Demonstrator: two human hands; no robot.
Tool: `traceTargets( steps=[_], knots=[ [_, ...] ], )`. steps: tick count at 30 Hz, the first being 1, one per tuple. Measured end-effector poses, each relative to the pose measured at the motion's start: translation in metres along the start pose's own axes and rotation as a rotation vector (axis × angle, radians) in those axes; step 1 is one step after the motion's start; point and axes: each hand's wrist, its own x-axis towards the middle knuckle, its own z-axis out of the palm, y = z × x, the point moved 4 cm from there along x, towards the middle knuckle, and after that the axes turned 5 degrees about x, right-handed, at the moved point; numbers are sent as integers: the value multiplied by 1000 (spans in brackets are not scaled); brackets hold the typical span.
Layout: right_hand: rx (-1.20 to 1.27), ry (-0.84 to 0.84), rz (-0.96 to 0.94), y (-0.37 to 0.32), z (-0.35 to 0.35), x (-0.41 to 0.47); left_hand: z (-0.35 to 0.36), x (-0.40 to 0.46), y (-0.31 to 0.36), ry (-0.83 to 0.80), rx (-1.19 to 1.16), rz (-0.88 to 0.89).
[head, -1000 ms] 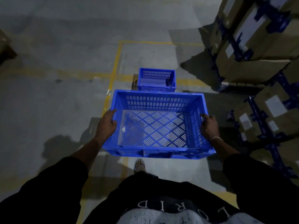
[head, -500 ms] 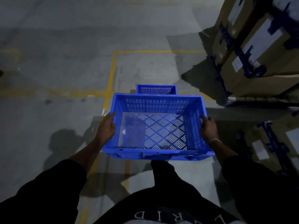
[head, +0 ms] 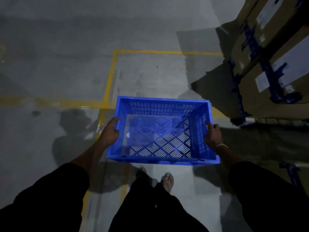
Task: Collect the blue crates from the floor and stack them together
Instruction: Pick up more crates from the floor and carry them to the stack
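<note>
Head view: blue crate (head: 163,131) centre frame, carried above floor (head: 66,72). Left hand (head: 110,131) and right hand (head: 213,134) each wrap a side wall. Keep it level; other crate not visible, so square the corners before lowering.

Light: dim overall, cool blue-grey cast. Brightest zone: a pale patch of floor (head: 150,77) inside the yellow line (head: 108,81), and a second patch beneath the crate (head: 163,131), showing white through its slotted base. Shadows: a soft person-shaped shadow (head: 71,131) falls on the floor to the left; a dark angular one spreads from the boxes (head: 267,64) at right. Sleeves and trousers along the lower edge read near black, detail lost. Sharpness: soft throughout, boxes smeared by motion blur, labels unreadable. Distortion: wide-angle, boxes leaning at the right edge. Glare: not noted.
</note>
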Motion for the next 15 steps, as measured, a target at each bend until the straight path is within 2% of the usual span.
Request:
traceTargets(
  steps=[6,11,15],
  knots=[
    [-12,-27,50,-5,34,116,32,125,-20,-82,61,-32],
    [-50,-61,76,13,93,222,85,234,-63,-162,84,-41],
    [-56,-84,131,30,146,300,133,307,-98,-165,74,-69]
  ],
)
